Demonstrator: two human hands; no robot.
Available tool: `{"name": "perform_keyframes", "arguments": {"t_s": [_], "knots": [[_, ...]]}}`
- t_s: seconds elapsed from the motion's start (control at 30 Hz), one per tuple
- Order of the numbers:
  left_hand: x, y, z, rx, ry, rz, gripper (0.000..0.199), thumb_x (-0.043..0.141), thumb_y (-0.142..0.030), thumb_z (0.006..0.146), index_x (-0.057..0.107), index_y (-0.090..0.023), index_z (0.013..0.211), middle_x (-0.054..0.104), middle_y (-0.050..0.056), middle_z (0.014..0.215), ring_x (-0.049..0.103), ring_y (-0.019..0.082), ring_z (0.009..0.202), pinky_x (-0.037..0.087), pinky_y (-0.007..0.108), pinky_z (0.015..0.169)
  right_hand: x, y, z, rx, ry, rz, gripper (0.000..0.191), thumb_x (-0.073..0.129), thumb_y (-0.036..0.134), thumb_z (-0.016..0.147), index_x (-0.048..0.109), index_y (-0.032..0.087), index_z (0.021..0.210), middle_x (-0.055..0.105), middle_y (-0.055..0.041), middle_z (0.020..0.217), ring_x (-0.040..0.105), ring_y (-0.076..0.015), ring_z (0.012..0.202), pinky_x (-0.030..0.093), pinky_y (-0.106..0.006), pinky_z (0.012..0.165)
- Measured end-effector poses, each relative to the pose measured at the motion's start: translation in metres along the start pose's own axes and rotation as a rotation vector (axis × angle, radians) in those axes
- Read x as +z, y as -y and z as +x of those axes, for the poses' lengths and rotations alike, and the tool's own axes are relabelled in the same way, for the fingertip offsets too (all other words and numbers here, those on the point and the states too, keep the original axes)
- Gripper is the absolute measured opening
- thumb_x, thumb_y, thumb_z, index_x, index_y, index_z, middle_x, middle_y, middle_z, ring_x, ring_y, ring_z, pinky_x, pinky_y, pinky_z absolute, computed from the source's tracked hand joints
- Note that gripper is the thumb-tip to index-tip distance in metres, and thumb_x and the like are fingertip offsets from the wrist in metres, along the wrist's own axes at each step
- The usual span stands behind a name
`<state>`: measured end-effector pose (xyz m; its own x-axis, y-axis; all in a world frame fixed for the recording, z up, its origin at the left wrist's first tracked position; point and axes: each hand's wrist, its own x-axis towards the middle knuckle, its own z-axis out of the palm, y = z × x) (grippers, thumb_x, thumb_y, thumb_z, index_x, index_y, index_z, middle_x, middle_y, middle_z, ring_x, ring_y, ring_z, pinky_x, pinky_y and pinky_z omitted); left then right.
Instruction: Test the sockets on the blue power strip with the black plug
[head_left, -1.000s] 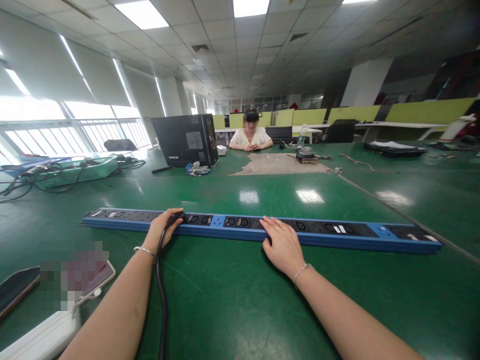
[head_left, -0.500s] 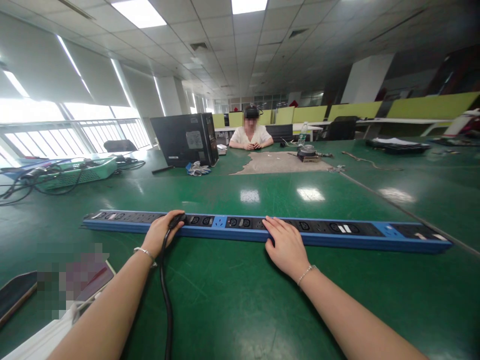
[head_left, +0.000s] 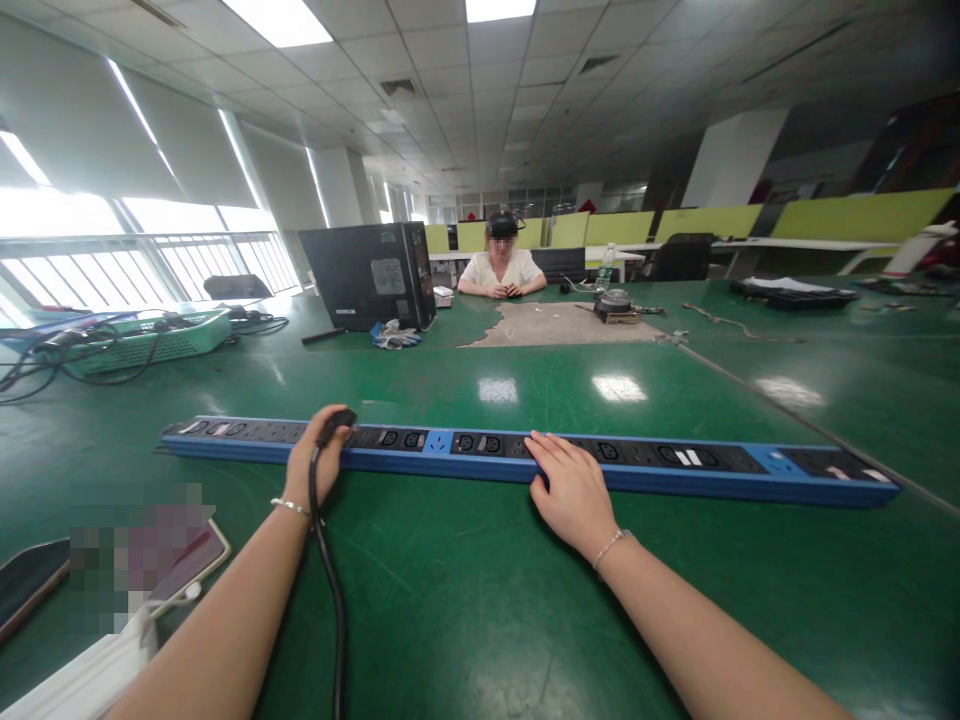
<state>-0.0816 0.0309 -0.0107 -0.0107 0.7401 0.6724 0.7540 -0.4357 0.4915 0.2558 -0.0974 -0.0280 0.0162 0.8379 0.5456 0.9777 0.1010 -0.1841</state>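
- Your left hand (head_left: pixel 309 470) is gripping the black plug (head_left: pixel 337 427) at left, over the blue power strip (head_left: pixel 450 466).
- Your right hand (head_left: pixel 571 492) is resting, unclenched, on its middle.

White light comes at you from the big, wide windows (head_left: pixel 64 215) on the left, too bright to see through. Flat, white, four-sided ceiling lights (head_left: pixel 501 10) shine too, and white glare spots (head_left: pixel 619 388) sit on your shiny green tabletop (head_left: pixel 420 580). The top right corner is dark. Your bare right hand (head_left: pixel 574 495) makes a soft shadow. Things near the edges look stretched and leaning, the far back is fuzzy, and blocky squares (head_left: pixel 112 570) hide a patch at the lower left.
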Motion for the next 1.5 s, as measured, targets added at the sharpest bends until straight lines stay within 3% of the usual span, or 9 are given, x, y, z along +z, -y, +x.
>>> {"name": "perform_keyframes", "arguments": {"t_s": [0.1, 0.13, 0.27, 0.37, 0.7, 1.0, 1.27, 1.43, 1.5], "knots": [[-0.005, -0.024, 0.003, -0.033, -0.161, -0.055, 0.042, 0.04, -0.045, 0.086, 0.049, -0.019, 0.117, 0.059, 0.005, 0.115, 0.054, 0.021, 0.105, 0.041, 0.035, 0.094, 0.001, 0.0, 0.0, -0.001, -0.008, 0.004, 0.045, 0.044, 0.015, 0.076, 0.055, 0.021, 0.12, 0.055, -0.0008, 0.128, 0.045, -0.0184, 0.119, 0.031, -0.037, 0.1], [-0.003, -0.035, 0.001, -0.025, -0.112, -0.064, 0.04, 0.042, -0.045, 0.085, 0.051, -0.02, 0.115, 0.061, 0.004, 0.112, 0.056, 0.02, 0.102, 0.043, 0.035, 0.092, 0.001, 0.0, 0.001, 0.0, -0.01, 0.005, 0.045, 0.044, 0.015, 0.076, 0.056, 0.022, 0.119, 0.055, -0.001, 0.127, 0.045, -0.0185, 0.119, 0.032, -0.037, 0.1], [0.023, -0.078, -0.011, 0.129, 0.285, -0.056, 0.035, 0.047, -0.042, 0.083, 0.055, -0.025, 0.112, 0.066, 0.002, 0.105, 0.061, 0.02, 0.095, 0.045, 0.033, 0.087, 0.001, 0.0, 0.001, 0.001, -0.012, 0.009, 0.046, 0.044, 0.014, 0.075, 0.056, 0.022, 0.119, 0.055, -0.0015, 0.127, 0.045, -0.0188, 0.119, 0.032, -0.038, 0.099], [0.042, -0.096, -0.02, 0.184, 0.345, -0.035, 0.032, 0.047, -0.038, 0.084, 0.056, -0.024, 0.111, 0.066, 0.004, 0.108, 0.06, 0.02, 0.099, 0.042, 0.034, 0.091, 0.001, 0.0, 0.001, -0.001, -0.012, 0.012, 0.046, 0.044, 0.015, 0.076, 0.056, 0.022, 0.12, 0.055, -0.0017, 0.127, 0.045, -0.0187, 0.119, 0.032, -0.037, 0.099], [0.048, -0.097, -0.026, 0.152, 0.358, 0.101, 0.031, 0.042, -0.035, 0.087, 0.053, -0.027, 0.114, 0.066, 0.003, 0.108, 0.059, 0.02, 0.102, 0.038, 0.037, 0.094, 0.001, 0.001, 0.001, 0.011, -0.023, 0.028, 0.045, 0.046, 0.015, 0.076, 0.057, 0.022, 0.119, 0.055, -0.0015, 0.127, 0.045, -0.0183, 0.118, 0.032, -0.037, 0.099], [0.057, -0.088, -0.034, 0.254, 0.319, 0.15, 0.03, 0.042, -0.038, 0.087, 0.052, -0.033, 0.114, 0.064, 0.002, 0.114, 0.055, 0.021, 0.109, 0.017, 0.049, 0.105, 0.0, 0.002, 0.001, 0.01, -0.007, 0.025, 0.046, 0.046, 0.014, 0.075, 0.056, 0.023, 0.12, 0.055, -0.0021, 0.127, 0.045, -0.0186, 0.119, 0.032, -0.038, 0.1], [0.057, -0.09, -0.033, 0.184, 0.341, 0.085, 0.029, 0.043, -0.036, 0.086, 0.052, -0.032, 0.113, 0.066, 0.001, 0.108, 0.058, 0.02, 0.102, 0.028, 0.046, 0.101, 0.003, 0.002, 0.0, 0.039, -0.038, 0.016, 0.051, 0.044, 0.013, 0.074, 0.051, 0.018, 0.124, 0.047, -0.0047, 0.135, 0.045, -0.0186, 0.119, 0.032, -0.036, 0.1], [0.038, -0.108, -0.019, -0.032, 0.09, -0.118, 0.034, 0.04, -0.039, 0.086, 0.049, -0.025, 0.116, 0.065, 0.003, 0.105, 0.062, 0.018, 0.087, 0.046, 0.033, 0.081, 0.008, 0.002, 0.0, 0.09, -0.104, 0.004, 0.052, 0.045, 0.012, 0.071, 0.051, 0.014, 0.122, 0.047, -0.0083, 0.134, 0.039, -0.0214, 0.124, 0.027, -0.038, 0.104], [0.036, -0.123, -0.017, -0.001, 0.183, -0.127, 0.035, 0.041, -0.041, 0.085, 0.05, -0.025, 0.115, 0.066, 0.002, 0.101, 0.062, 0.019, 0.084, 0.047, 0.032, 0.076, 0.009, 0.002, 0.0, 0.099, -0.123, 0.014, 0.05, 0.045, 0.011, 0.069, 0.053, 0.014, 0.119, 0.05, -0.0091, 0.131, 0.04, -0.0212, 0.123, 0.027, -0.038, 0.104]]}}
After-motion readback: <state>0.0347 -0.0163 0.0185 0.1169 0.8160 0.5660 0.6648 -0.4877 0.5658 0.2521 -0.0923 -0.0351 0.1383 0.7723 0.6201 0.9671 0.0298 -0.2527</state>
